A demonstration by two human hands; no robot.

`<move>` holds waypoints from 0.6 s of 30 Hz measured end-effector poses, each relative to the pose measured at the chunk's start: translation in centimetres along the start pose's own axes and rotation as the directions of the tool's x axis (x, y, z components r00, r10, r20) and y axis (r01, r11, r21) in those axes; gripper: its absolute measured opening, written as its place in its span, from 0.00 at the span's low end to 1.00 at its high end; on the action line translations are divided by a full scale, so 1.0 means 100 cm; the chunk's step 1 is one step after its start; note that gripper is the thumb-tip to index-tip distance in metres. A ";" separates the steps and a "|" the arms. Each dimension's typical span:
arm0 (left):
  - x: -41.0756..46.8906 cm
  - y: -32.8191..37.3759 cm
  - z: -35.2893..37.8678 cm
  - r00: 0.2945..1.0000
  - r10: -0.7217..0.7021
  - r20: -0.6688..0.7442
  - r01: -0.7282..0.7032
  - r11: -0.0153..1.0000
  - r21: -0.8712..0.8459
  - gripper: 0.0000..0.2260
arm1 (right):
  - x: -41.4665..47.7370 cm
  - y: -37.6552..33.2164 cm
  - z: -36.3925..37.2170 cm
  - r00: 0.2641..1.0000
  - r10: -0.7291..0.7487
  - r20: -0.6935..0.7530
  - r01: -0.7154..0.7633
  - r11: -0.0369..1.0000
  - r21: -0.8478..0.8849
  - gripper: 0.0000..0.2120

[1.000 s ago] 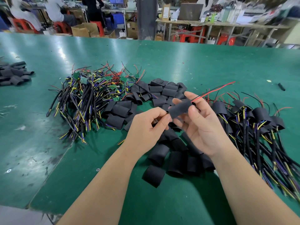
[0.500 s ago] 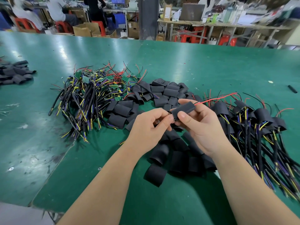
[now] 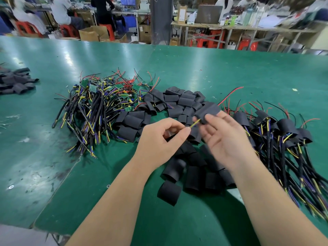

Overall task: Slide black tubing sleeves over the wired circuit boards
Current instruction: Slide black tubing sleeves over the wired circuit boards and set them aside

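Note:
My left hand (image 3: pixel 165 137) pinches the yellow wire (image 3: pixel 195 123) that comes out of a black sleeve (image 3: pixel 207 110). That sleeve rests on the fingertips of my right hand (image 3: pixel 225 137), whose fingers look nearly straight and blurred; a red wire (image 3: pixel 230 94) sticks out of its far end. Whether a board sits inside is hidden. Bare wired green boards (image 3: pixel 99 103) lie piled at the left. Loose black sleeves (image 3: pixel 177 102) fill the middle. Sleeved boards (image 3: pixel 276 132) lie at the right.
The green table (image 3: pixel 195 68) stretches far back. Another small heap of black sleeves (image 3: pixel 16 82) lies at the far left edge. More loose sleeves (image 3: pixel 170 190) lie under my wrists. People sit on red stools beyond the table.
My left hand has drawn away to the left, pulling the yellow wire out of the sleeve. My right hand's fingers have loosened around the sleeve.

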State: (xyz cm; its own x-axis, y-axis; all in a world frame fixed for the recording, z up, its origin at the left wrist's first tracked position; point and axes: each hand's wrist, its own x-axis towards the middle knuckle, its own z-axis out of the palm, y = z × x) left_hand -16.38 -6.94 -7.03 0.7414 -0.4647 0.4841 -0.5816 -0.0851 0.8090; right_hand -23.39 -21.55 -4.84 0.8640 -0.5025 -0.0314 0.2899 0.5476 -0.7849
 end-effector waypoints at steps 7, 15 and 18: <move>0.005 -0.007 -0.007 0.978 -0.177 -0.113 0.181 0.983 0.025 0.10 | 0.003 -0.058 -0.036 0.817 -0.534 -0.218 0.296 0.713 -0.636 0.08; 0.009 -0.021 -0.013 0.962 -0.058 -0.267 0.155 0.920 0.359 0.07 | 0.003 -0.043 -0.039 0.802 -0.593 0.073 0.099 0.011 -0.995 0.12; 0.023 -0.023 -0.024 0.942 -0.064 -0.329 0.231 0.834 0.500 0.11 | 0.004 -0.024 -0.032 0.927 -0.359 0.110 0.120 0.006 -0.993 0.10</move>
State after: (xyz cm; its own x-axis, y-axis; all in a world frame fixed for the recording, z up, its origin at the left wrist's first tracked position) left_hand -12.53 -5.69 -6.99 0.8457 -0.1426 0.5143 -0.4815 -0.6195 0.6200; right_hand -25.08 -25.19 -5.00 0.7421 -0.5888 0.3205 -0.3034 -0.7213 -0.6226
